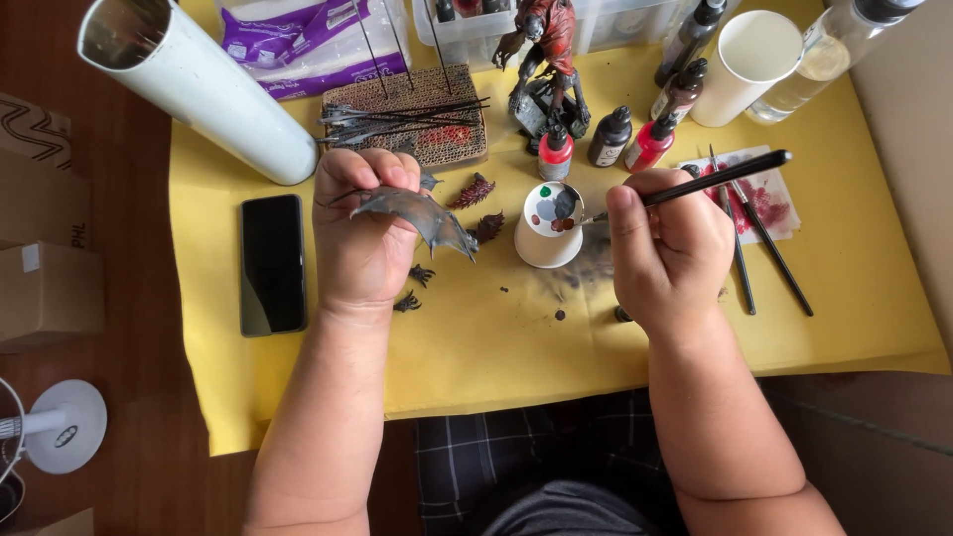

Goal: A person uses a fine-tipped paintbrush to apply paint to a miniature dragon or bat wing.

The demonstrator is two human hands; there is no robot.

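A dark phone (272, 263) with a black, switched-off screen is lying flat near the left edge of the yellow sheet (476, 347). A soft plastic package (308, 45), white with purple bands, is sitting at the far edge. Small paint bottles (611, 136) with light labels are standing near the far edge, toward the right. Brown cardboard boxes (40, 248) are resting beside the sheet, at the left.

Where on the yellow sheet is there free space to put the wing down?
Bare patches: between the phone and the left hand, and the sheet's front edge between both wrists. Crowded: around the cup, bottles and brushes behind the right hand.
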